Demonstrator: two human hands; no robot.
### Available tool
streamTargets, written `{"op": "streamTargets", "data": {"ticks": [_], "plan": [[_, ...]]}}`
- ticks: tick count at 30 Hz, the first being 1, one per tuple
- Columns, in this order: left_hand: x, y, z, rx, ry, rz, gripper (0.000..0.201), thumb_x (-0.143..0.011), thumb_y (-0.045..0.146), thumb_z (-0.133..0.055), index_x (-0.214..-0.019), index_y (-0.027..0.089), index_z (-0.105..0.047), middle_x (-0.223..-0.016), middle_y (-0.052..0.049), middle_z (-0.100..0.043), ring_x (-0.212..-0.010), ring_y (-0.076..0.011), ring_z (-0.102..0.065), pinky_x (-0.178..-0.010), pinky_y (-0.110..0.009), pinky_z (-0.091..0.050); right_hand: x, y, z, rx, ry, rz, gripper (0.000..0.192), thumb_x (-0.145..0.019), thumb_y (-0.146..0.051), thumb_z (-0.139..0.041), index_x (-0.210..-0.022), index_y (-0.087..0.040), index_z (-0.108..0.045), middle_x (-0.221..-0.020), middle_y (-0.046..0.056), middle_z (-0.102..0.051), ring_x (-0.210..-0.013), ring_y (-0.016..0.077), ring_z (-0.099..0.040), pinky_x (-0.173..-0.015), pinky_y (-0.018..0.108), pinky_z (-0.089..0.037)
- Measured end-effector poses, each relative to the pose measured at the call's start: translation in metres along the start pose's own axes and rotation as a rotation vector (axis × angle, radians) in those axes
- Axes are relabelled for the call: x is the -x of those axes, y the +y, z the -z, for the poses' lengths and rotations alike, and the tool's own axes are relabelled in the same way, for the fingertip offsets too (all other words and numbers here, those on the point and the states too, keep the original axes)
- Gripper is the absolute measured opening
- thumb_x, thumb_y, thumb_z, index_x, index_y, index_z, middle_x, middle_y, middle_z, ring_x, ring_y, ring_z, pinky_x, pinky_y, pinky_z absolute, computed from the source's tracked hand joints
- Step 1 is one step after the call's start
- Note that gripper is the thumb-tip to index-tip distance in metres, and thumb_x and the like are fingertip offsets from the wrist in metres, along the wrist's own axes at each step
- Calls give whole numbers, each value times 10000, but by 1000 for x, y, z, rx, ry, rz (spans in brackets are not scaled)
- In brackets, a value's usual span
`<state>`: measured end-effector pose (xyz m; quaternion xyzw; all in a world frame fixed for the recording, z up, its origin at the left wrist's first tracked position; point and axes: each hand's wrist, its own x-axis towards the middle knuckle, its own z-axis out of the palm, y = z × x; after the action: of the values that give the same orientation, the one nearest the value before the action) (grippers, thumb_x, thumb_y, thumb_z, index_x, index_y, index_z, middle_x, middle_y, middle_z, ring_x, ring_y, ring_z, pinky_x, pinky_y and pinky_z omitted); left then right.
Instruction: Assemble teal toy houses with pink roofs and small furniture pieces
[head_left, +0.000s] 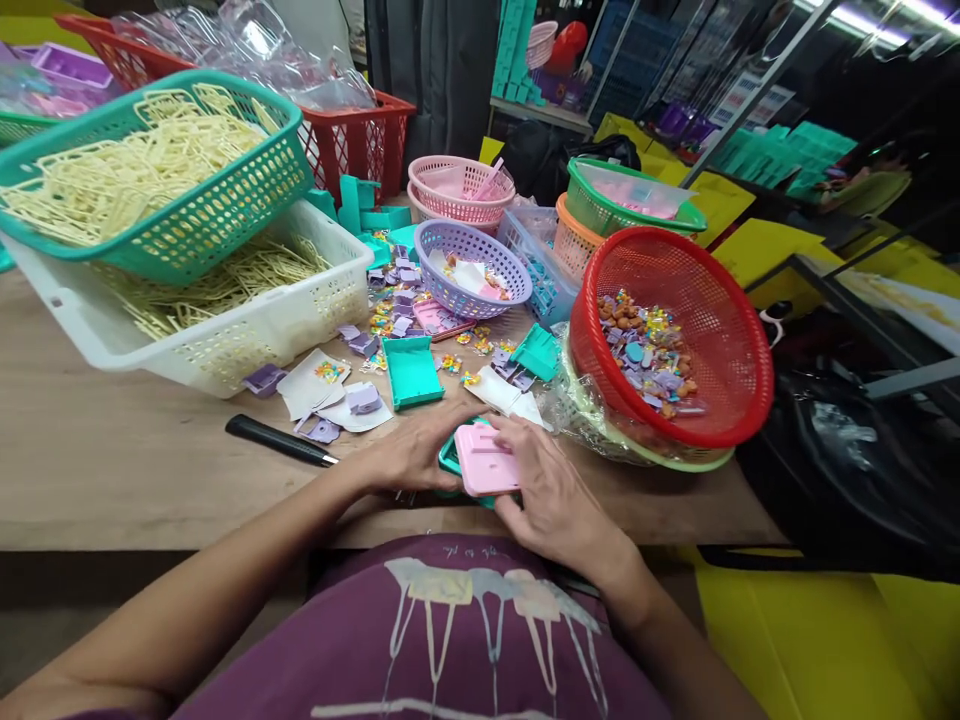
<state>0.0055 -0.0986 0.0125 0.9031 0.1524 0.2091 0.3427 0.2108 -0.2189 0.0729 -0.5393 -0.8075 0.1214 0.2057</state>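
Close to the table's front edge, my right hand (551, 490) grips a pink rectangular plastic piece (487, 460) with rounded corners and a raised bar on its face. Under it, partly covered, is a teal plastic piece (448, 456), which my left hand (412, 450) holds from the left side with fingers curled round. Some of its fingertips are hidden. A knife (281, 440) with a black handle lies left of my left hand. Just beyond my hands are an open teal plastic box (412, 370) and white paper pieces (510, 395).
A teal basket (157, 240) of pale yellow parts sits on a white basket (225, 350) at left. Small purple parts (364, 343) lie scattered mid-table. A purple basket (472, 300) stands behind them. At right, a red basket (720, 350) tilts over small colourful pieces.
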Motion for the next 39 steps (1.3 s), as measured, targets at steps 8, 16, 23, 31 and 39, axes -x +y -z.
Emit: {"op": "streamTargets", "data": {"ticks": [8,16,23,31,39], "plan": [[11,-4,-30,-77,294,201,718,-728,544,-736,-1266,152,-467,-1184,-150,-565,-1048,-314,-533,-930,-475,-466,-28,2,-24,291,-59,-118,783,-838,-639,-610,-1494,-289,-362,-1321,156,-492,-1186,353,-445,-967,596,-400],[30,2,-7,260,35,350,911,-825,529,-662,-1544,264,-168,-1587,-107,-299,-1425,-336,-348,-1162,-486,-339,-32,25,-23,132,-89,67,870,-821,-635,-632,-1528,-250,-302,-1358,154,-413,-1257,304,-414,-1064,469,-417],[20,6,-12,372,88,400,655,-940,457,-538,-1522,302,-279,-1583,-38,-346,-1442,-283,-345,-1196,-445,-299,-37,44,-13,40,-190,177,873,-812,-579,-689,-1527,-258,-303,-1412,134,-420,-1254,289,-418,-1057,462,-422],[20,1,-15,331,56,364,645,-952,420,-522,-1530,302,-260,-1523,-58,-443,-1334,-277,-495,-1110,-428,-433,-33,49,-38,-32,-49,147,829,-790,-610,-682,-1492,-282,-386,-1346,109,-505,-1120,282,-480,-977,450,-453],[17,-5,37,133,61,313,492,-930,425,-562,-1385,259,-476,-1385,-70,-571,-1253,-258,-553,-1065,-396,-464,-58,40,-19,-386,-72,111,797,-821,-619,-658,-1479,-259,-389,-1342,93,-531,-1228,241,-495,-1060,420,-426]]}}
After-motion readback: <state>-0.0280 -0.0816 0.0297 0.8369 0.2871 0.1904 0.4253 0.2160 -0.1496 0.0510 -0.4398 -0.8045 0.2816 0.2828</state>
